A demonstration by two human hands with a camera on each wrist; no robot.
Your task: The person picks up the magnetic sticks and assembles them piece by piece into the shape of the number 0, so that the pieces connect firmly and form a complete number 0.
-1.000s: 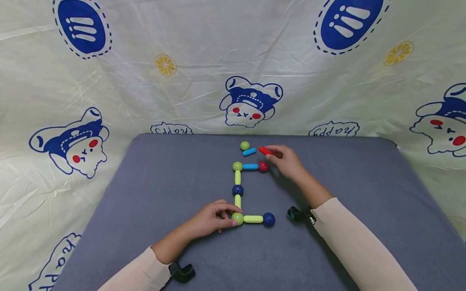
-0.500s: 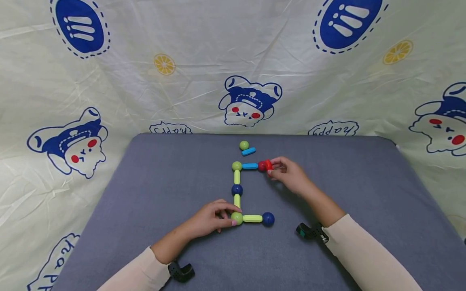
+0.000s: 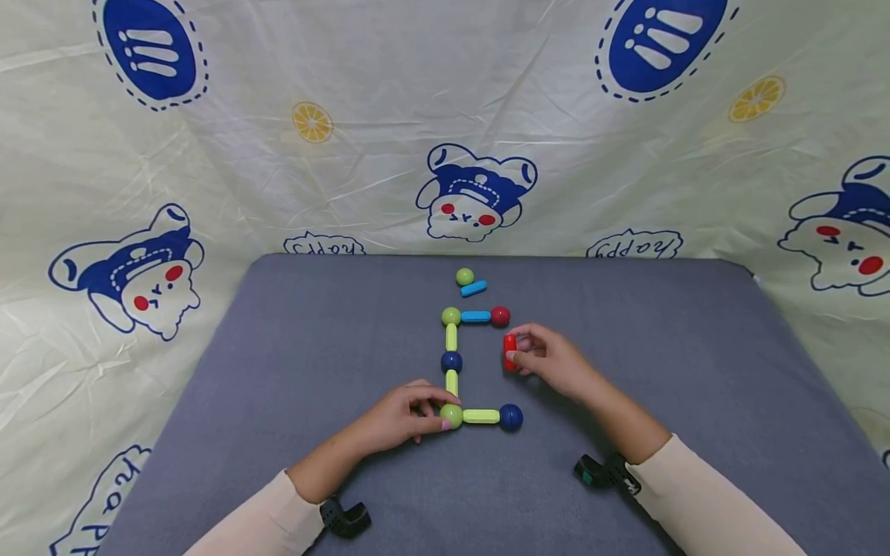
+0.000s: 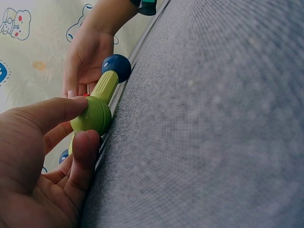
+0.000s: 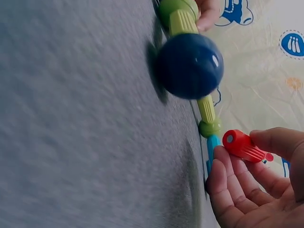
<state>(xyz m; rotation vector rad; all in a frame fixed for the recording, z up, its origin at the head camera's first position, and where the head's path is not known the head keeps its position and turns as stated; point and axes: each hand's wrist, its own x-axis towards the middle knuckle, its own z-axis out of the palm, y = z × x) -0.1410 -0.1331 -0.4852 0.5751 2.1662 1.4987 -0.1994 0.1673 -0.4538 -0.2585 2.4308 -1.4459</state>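
Note:
Balls and rods joined end to end form a bracket shape on the table. My left hand (image 3: 410,417) pinches the green ball (image 3: 451,417) at its near corner between thumb and fingers. From that ball a yellow-green rod (image 3: 481,417) runs right to a dark blue ball (image 3: 511,418). My right hand (image 3: 556,359) holds a red rod (image 3: 511,352) between thumb and fingertips, lengthwise toward me. The rod is apart from both the red ball (image 3: 500,316) above it and the dark blue ball below. In the right wrist view, a round grey end shows on the red rod (image 5: 244,146).
Beyond the joined pieces lie a loose green ball (image 3: 464,276) and a loose blue rod (image 3: 473,289). A grey cloth covers the table (image 3: 334,324), and a printed white curtain (image 3: 361,170) hangs behind it. Black bands sit at both wrists.
My right hand has brought the red rod from near the loose pieces, past the red ball, toward me, turning it lengthwise. My left hand has stayed on the green ball.

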